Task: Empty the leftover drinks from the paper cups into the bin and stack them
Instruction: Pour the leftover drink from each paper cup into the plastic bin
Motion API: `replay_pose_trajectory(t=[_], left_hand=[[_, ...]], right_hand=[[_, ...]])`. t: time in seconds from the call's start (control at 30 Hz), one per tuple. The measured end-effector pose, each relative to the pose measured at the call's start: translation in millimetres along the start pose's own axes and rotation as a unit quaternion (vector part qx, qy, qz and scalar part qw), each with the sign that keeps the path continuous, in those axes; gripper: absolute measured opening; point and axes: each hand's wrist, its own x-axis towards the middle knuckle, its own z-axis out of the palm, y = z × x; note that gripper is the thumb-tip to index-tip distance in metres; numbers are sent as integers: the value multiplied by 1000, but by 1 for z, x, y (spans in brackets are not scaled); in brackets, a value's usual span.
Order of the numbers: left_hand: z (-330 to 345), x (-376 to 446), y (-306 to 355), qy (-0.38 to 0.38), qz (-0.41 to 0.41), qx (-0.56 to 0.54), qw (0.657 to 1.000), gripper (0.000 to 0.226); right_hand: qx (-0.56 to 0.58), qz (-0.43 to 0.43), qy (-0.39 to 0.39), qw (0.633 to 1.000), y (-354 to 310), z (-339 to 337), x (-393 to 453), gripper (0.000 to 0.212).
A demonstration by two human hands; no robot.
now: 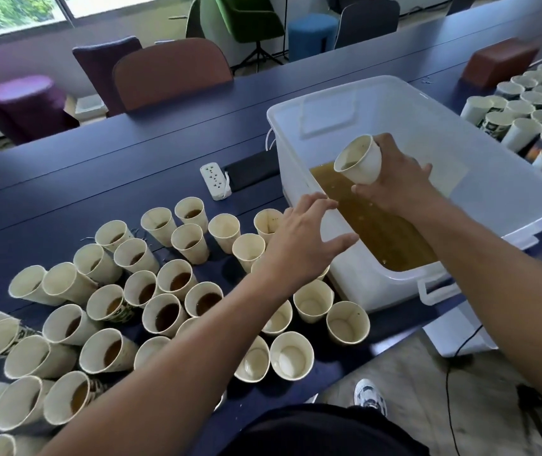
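- Right now the right hand [394, 179] grips a paper cup [360, 159] by its base and side, tipped with its mouth toward the camera, above the brown liquid [371, 225] pooled in the clear plastic bin [427, 284]. The cup looks drained or nearly so; I cannot tell if any dregs remain.
- The left hand [299, 245] holds nothing, fingers spread loosely, hovering over the bin's near-left corner and the cups at its edge, at about 7 o'clock from the held cup.
- Full cups [164, 315] crowd the dark table [98, 179] from roughly 7 to 9 o'clock of the bin, many showing dark drink; a few emptied cups [292, 355] stand just beside the bin's near wall at 6 o'clock.
- More cups [526, 106] sit at 2 o'clock beyond the bin, some lying over.
- A power strip [215, 181] lies at 9 o'clock of the bin, near its wall.
- Likely risks: the left forearm passes low over tightly packed full cups, so a careless sweep could topple several and flood the table. A splash or spill running toward the power strip would be worse. Stacking a cup not fully drained would trap liquid between cups, and squeezing thin paper too hard could buckle it.
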Motion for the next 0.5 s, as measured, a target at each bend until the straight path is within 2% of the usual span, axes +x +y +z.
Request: replay_pose_trajectory(t=[0.2, 0.5], left_hand=[[0, -1, 2, -13, -13, 25, 1000, 71], [-1, -1, 2, -23, -30, 7, 999, 72]], right_hand=[[-34, 1, 4, 999, 3, 6, 3, 68], [-78, 3, 16, 997, 13, 9, 6, 64]])
